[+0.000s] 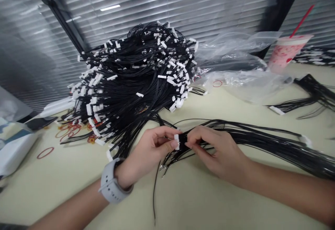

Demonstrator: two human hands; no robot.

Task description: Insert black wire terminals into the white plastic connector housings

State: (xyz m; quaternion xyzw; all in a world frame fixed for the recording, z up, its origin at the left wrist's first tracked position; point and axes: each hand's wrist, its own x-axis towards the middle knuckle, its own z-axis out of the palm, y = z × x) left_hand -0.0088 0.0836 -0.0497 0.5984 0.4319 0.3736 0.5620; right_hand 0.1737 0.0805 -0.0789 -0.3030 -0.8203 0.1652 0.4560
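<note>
My left hand [154, 146], with a grey watch strap [111, 183] on the wrist, pinches a white connector [177, 141] between thumb and fingers. Just right of it my right hand [216, 149] is closed, thumb and forefinger pressed together at the black wires beside the connector. A long bundle of black wires [272, 148] runs from there beneath my right hand to the right edge. Loose wire ends with small metal tips [163, 167] hang below the connector. One thin wire trails down towards the front of the table.
A large heap of black cables [131, 80] with white connectors stands behind my hands. Clear plastic bags [235, 73] and a pink drink cup [286, 53] with a red straw are at the back right. Rubber bands [45, 153] and a tissue pack [15, 146] lie left on the table [209, 202].
</note>
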